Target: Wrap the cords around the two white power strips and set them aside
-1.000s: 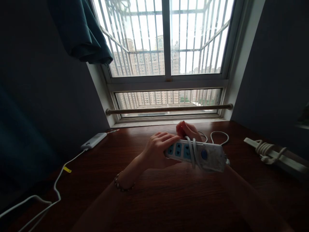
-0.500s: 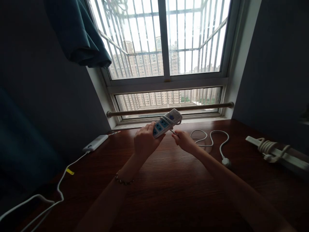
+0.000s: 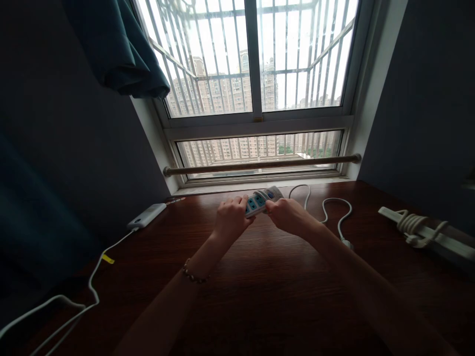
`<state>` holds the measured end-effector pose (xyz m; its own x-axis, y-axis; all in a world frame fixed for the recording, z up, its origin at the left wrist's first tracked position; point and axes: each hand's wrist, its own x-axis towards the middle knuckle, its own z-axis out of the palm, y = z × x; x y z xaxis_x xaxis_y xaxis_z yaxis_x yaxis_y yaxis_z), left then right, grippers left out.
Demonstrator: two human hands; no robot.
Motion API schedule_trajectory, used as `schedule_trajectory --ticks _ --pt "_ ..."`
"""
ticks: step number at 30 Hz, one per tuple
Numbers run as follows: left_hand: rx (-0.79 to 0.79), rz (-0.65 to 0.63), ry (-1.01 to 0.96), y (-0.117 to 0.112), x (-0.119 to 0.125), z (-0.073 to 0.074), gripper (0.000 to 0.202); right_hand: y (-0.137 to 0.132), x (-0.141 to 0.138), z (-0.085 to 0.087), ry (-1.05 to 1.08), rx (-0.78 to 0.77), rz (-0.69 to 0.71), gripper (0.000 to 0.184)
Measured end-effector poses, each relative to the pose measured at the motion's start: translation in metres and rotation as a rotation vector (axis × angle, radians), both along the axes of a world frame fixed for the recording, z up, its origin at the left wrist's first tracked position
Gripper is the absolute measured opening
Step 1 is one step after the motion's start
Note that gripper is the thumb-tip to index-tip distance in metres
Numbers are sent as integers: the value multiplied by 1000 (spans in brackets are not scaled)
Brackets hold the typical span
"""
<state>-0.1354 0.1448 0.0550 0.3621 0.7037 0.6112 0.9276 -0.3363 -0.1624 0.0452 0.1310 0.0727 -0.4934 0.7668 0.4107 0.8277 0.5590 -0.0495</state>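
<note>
A white power strip (image 3: 253, 203) with blue socket faces is held above the tabletop, tilted up to the right. My left hand (image 3: 230, 218) is wrapped round its left end. Some turns of white cord lie across the strip near its switch end. My right hand (image 3: 288, 215) is closed at that end, pinching the cord against the strip's near side; its fingertips are partly hidden. The loose cord (image 3: 339, 200) runs in curves over the table beyond my right wrist, ending in a white plug (image 3: 348, 244) partly covered by my forearm.
Rightward lies a long white bar (image 3: 388, 213) with a coiled cord (image 3: 411, 225) round it. On the left sit a white box-shaped device (image 3: 148, 216), its cable (image 3: 92, 284) and a yellow tag (image 3: 108, 259). A wooden rail (image 3: 260, 166) crosses the window; a blue curtain (image 3: 126, 64) hangs left.
The power strip has come down and shifted slightly right with my left hand. My right hand has moved up against the strip's switch end, and the loose cord's loop has shifted.
</note>
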Motion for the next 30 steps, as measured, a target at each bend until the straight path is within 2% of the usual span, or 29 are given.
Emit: schedule_trajectory --ticks 4,8,11,14,17,20,25,30 --pt "-66 -131 148 -5 1 4 56 1 10 8 -157 45 98 19" --pt "-120 -348 309 -11 2 12 61 6 19 12 -106 -64 167 44" --pt "-160 -510 349 -16 4 18 59 9 24 14 30 -131 241 50" --pt "-197 -638 298 -21 6 21 52 10 26 15 280 -309 414 41" --pt "-227 -755 234 -25 8 23 55 9 25 13 478 -488 539 31" --pt "-268 -830 122 -27 8 26 62 6 23 13 596 -504 528 25" --pt "-364 -866 -59 -27 8 27 63 3 22 18 617 -300 430 25" --pt "-378 -833 -293 -28 14 18 68 3 18 14 780 -361 333 33"
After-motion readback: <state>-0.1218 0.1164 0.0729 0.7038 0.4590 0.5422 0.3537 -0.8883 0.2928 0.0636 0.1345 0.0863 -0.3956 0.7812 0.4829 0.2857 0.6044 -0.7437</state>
